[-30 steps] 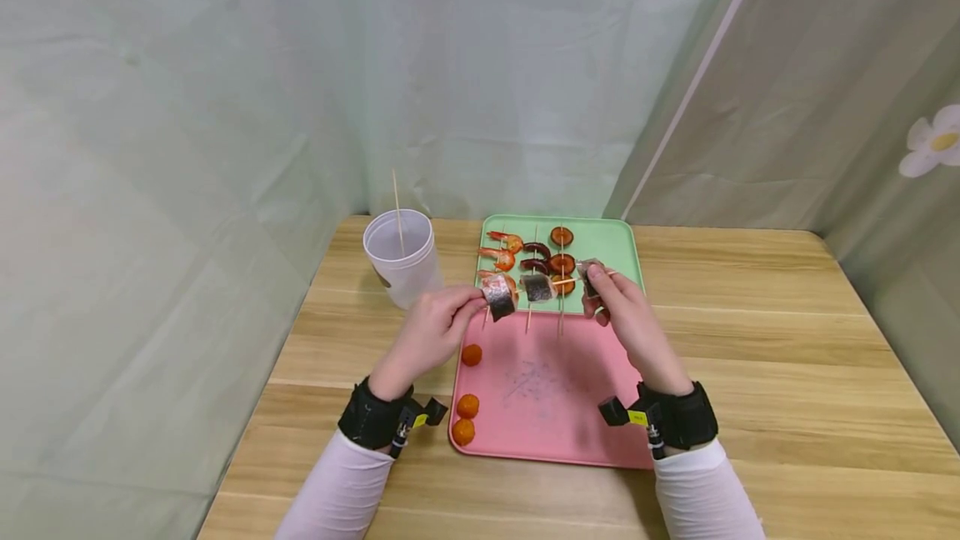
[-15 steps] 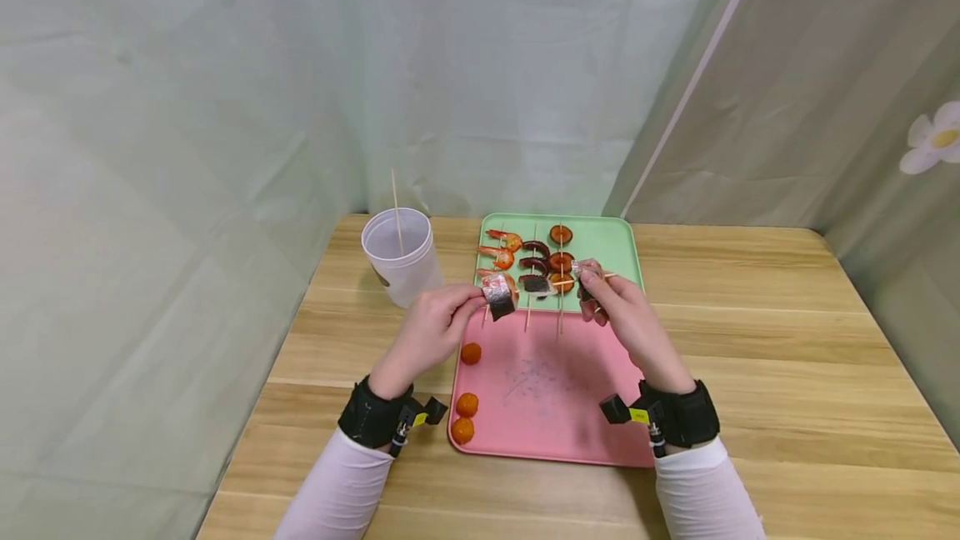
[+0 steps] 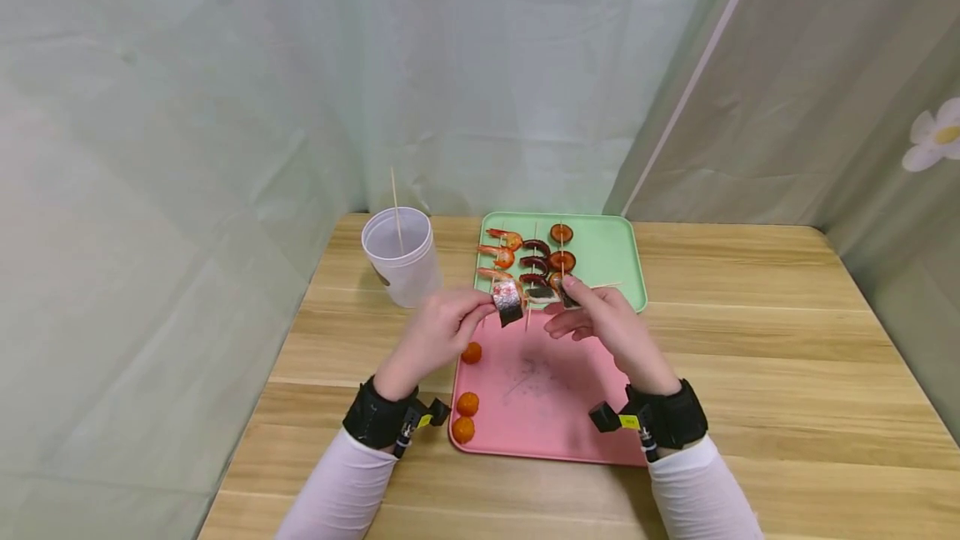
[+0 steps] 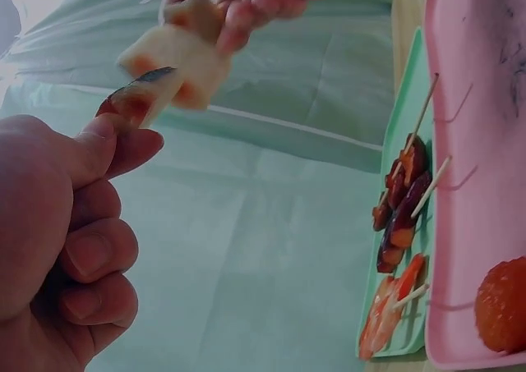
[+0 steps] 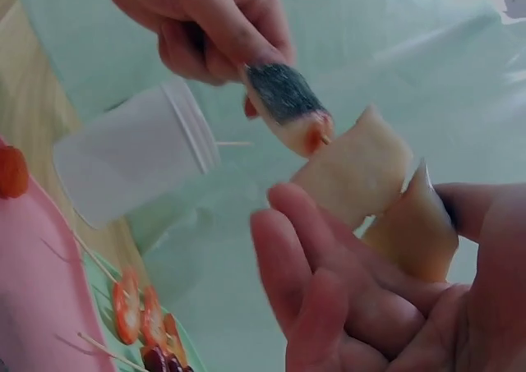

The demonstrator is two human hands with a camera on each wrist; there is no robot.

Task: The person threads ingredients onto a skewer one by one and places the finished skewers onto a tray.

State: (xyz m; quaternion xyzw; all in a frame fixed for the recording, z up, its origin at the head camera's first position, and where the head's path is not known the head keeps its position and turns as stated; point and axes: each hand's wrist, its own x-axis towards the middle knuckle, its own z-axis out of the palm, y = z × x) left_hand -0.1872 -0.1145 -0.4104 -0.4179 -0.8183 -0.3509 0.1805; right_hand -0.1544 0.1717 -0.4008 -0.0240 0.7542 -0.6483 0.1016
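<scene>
My left hand [image 3: 438, 330] pinches a chunk of fish [image 3: 507, 302] with dark silvery skin, threaded on a thin wooden skewer [image 3: 606, 284]. Beside it on the same skewer sits a second fish chunk [image 5: 362, 168], its pale flesh facing the right wrist view. Between thumb and fingers my right hand [image 3: 618, 332] holds a third fish chunk [image 5: 421, 228], close to the second one. The skewer's bare end pokes out to the right, past that hand. Both hands are raised over the line where the pink tray [image 3: 540, 427] meets the green tray [image 3: 611, 252].
Skewers of prawns [image 3: 504, 257], dark curled pieces [image 3: 535, 262] and round brown slices [image 3: 562, 260] lie on the green tray. Several orange balls [image 3: 463, 429] line the pink tray's left side. A white tub [image 3: 411, 277] with a stick [image 3: 397, 207] stands left.
My right hand has moved left along the skewer, bringing its fish chunk closer to the middle one. More bare skewer shows at the right. My left hand has shifted slightly right.
</scene>
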